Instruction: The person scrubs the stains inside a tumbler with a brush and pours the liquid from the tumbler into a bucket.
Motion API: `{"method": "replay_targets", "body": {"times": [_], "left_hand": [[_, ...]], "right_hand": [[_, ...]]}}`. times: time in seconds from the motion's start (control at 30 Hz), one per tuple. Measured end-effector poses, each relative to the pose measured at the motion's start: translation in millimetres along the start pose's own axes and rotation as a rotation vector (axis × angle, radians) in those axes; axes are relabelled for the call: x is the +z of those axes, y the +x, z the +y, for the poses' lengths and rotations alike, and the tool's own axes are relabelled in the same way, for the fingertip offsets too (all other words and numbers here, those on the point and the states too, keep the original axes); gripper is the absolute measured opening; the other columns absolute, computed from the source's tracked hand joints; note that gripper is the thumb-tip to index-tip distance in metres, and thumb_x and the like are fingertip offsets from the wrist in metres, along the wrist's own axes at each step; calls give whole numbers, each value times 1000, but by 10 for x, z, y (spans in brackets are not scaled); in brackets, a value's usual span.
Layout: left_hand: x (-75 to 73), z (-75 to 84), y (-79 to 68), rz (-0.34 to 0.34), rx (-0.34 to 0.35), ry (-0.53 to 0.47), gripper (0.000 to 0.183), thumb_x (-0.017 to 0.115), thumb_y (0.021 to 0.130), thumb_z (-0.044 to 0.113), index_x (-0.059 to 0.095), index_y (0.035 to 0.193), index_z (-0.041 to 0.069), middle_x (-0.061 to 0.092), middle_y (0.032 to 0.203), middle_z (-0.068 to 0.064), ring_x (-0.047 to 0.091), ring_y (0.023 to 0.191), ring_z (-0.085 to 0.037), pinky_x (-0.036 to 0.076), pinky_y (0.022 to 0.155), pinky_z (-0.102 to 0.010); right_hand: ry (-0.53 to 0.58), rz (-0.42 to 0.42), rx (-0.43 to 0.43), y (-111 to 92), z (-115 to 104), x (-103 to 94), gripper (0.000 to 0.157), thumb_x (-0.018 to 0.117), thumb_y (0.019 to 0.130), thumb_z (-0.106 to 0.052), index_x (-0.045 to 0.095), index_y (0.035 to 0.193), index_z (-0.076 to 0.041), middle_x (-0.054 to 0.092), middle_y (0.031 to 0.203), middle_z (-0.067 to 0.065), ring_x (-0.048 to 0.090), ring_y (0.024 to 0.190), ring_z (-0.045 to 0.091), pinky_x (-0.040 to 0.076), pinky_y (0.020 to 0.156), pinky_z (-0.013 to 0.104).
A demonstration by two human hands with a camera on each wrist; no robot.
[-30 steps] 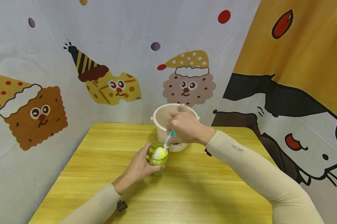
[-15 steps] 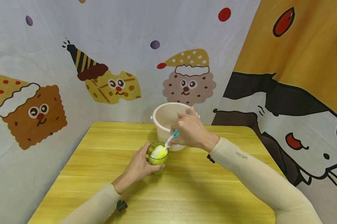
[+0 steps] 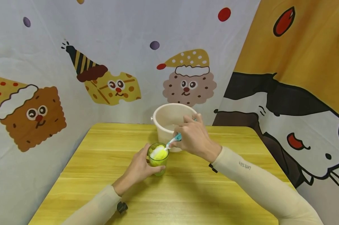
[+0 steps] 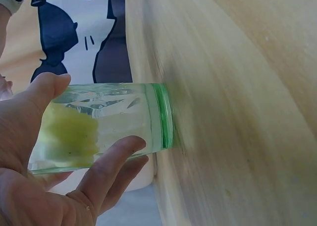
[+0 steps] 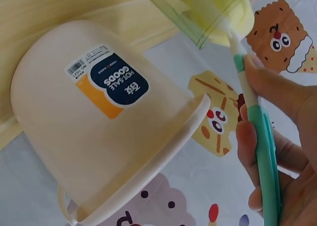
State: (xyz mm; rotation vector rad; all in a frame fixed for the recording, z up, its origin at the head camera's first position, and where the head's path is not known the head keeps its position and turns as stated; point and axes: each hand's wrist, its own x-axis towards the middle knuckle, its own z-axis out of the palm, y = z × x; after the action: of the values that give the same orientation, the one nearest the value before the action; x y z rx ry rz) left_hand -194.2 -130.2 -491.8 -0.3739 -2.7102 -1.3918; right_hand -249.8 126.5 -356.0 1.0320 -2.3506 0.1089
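My left hand [image 3: 139, 167] grips a green-tinted drinking glass [image 3: 158, 165], thumb on the near side and fingers round the far side. In the left wrist view the glass [image 4: 121, 112] has its thick green base right at the tabletop. Inside its upper part sits the yellow and white sponge head [image 3: 159, 153] of a cup brush. My right hand [image 3: 194, 136] holds that brush by its teal and white handle [image 5: 265, 156], which slants up to the right out of the glass. Thumb and fingers wrap the handle in the right wrist view.
Just behind the glass and right hand stands a cream plastic bucket [image 3: 164, 134], with a printed label [image 5: 111, 82] on its side. The wooden table [image 3: 107, 147] ends at a cartoon-printed cloth [image 3: 124, 31] behind and to the right.
My right hand has shifted slightly right and down, tilting the brush handle further over. The sponge head has turned within the glass. My left hand keeps its hold on the glass.
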Motion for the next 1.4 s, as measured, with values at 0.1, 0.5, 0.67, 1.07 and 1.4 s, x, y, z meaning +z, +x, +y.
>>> {"method": "replay_targets", "body": {"times": [0.1, 0.5, 0.67, 1.07, 1.4], "left_hand": [[-6, -3, 0, -3, -4, -8, 86, 108, 86, 34, 57, 154, 19, 76, 135, -4, 75, 119, -18, 69, 91, -25], [-7, 19, -5, 15, 8, 7, 86, 107, 86, 38, 57, 154, 19, 76, 134, -5, 75, 120, -20, 70, 91, -30], [-13, 31, -7, 17, 10, 10, 85, 107, 86, 40, 59, 152, 19, 76, 132, -5, 74, 119, -19, 70, 91, -31], [-2, 28, -33, 32, 19, 10, 86, 107, 86, 36, 58, 154, 17, 75, 134, -5, 74, 121, -20, 70, 91, -28], [-6, 43, -36, 56, 7, 61, 83, 107, 84, 50, 63, 144, 15, 73, 125, -2, 68, 113, -15, 65, 96, -36]], "right_hand": [[-24, 24, 11, -36, -43, -10, 45, 107, 75, -63, 89, 88, -24, 78, 76, -9, 49, 87, 21, 41, 100, 55], [-130, 122, 1, -126, -143, -53, 46, 107, 77, -61, 89, 91, -21, 83, 84, -5, 58, 95, 23, 43, 105, 55], [-243, 190, -59, -146, -196, -113, 47, 104, 79, -63, 87, 93, -21, 84, 88, -3, 61, 99, 24, 43, 105, 52], [-485, 192, -226, -114, -380, -261, 47, 92, 93, -64, 81, 92, -18, 83, 95, 1, 64, 100, 25, 45, 103, 41], [-546, 145, -281, -84, -448, -317, 48, 90, 96, -63, 75, 89, -17, 81, 95, 2, 68, 103, 22, 50, 107, 37]]}}
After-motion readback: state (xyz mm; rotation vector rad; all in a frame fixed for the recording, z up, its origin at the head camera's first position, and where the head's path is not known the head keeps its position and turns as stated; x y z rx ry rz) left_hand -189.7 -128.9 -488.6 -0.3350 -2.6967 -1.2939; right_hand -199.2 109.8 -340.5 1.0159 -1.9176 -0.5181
